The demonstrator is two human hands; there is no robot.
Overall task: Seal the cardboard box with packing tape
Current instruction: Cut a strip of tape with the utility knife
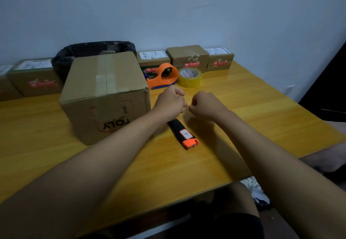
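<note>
One cardboard box (pixel 104 96) stands near the worktop's (pixel 243 96) left edge, flaps closed. Beside it, the left hand (pixel 169 103) and right hand (pixel 205 105) are curled, grip pressed together; whether they pinch anything cannot be told. One dispenser (pixel 162 75) and one tape roll (pixel 190 77) lie toward the far edge. Risk: loose tape sticking to itself.
</note>
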